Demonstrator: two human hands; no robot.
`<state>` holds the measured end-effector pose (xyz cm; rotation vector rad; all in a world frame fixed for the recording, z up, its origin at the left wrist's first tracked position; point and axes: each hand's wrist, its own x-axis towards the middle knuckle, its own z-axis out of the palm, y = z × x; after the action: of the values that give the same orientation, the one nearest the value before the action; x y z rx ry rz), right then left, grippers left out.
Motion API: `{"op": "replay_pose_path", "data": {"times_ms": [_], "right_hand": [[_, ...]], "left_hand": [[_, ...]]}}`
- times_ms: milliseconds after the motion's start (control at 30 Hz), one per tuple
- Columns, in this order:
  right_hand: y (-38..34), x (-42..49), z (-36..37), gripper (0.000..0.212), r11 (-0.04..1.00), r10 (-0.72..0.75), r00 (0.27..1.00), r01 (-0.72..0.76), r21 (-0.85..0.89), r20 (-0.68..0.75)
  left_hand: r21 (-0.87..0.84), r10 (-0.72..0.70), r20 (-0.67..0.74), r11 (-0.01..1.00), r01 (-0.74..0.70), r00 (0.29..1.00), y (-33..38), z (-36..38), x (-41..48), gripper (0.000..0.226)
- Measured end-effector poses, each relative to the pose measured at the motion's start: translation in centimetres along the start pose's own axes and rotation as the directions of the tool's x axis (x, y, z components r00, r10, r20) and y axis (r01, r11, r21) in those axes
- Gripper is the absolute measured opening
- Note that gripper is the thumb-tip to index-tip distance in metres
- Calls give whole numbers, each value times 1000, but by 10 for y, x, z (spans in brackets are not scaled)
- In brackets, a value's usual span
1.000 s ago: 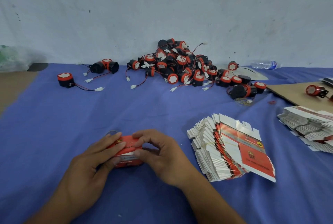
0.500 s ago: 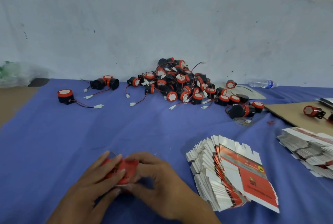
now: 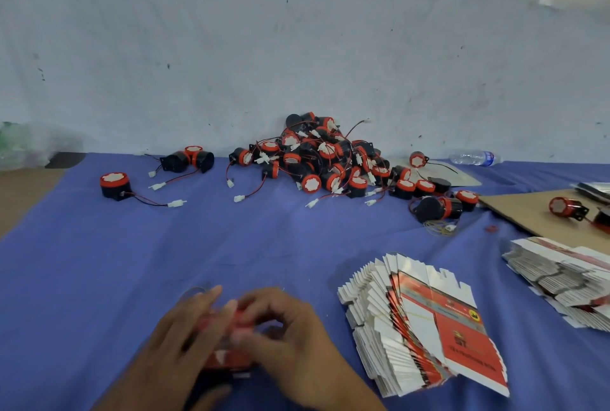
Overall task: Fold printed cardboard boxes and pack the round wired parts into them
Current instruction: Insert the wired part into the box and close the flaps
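Nearest, by the table's front edge, the left hand (image 3: 178,341) and right hand (image 3: 297,341) curl their fingers round a small red box (image 3: 227,356), though blur hides the exact grip. A blue cloth (image 3: 165,245) covers the table. A fanned stack of flat boxes (image 3: 422,328) lies just right of the hands. The heap of round wired parts (image 3: 320,159) sits at the far edge against a scuffed white wall (image 3: 231,47).

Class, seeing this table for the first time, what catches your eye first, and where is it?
The tangled heap of red-and-black round wired parts against the wall at the back centre stands out first. Near the front edge, the left hand and right hand hold a small red box, with a fanned stack of flat printed boxes just to their right.
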<state>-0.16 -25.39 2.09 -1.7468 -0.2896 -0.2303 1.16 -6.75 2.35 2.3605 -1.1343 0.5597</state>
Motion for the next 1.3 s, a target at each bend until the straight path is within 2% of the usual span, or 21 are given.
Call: {"op": "replay_pose_path", "data": {"times_ms": [33,100,167,200,233,300,433,667,867,967,1133,1300], "right_hand": [[-2,1,1,6,996,70,996,-68,56,-48],[-4,2,1,26,989,144,986,-142,36,-89],[-5,0,2,33,986,164,986,-164,28,3],[-5,-2,4,34,985,169,982,-172,31,84],[-5,-4,5,40,982,185,972,-189,18,144],[-4,-6,6,55,975,223,961,-220,-39,165],[-4,-6,3,57,975,219,970,-214,-51,110],[0,-5,4,62,972,236,965,-232,-44,114],[-2,-5,5,60,965,261,959,-258,-36,111],[-3,-4,5,67,958,285,953,-286,-8,100],[0,-3,6,79,952,306,947,-307,-12,96],[-2,-4,6,70,949,314,945,-315,-8,90]], "left_hand": [[21,8,18,1000,-8,1000,1,-1,5,62],[-52,-74,10,996,74,997,4,-1,7,59],[-265,-221,-25,942,207,975,7,-3,3,54],[-385,-312,-44,882,272,949,4,-1,-1,54],[-428,-400,-67,839,336,914,1,0,-4,58],[-426,-460,-74,817,389,885,-4,6,-9,65],[-404,-460,18,809,427,888,-6,9,-10,72],[-432,-446,-46,815,385,894,-3,10,-9,58],[-461,-462,-90,805,374,883,-2,8,-9,56],[-505,-506,-103,768,394,856,-1,7,-7,61],[-488,-503,-124,781,389,855,1,10,-10,56],[-469,-500,-128,791,392,856,3,8,-10,47]]}}
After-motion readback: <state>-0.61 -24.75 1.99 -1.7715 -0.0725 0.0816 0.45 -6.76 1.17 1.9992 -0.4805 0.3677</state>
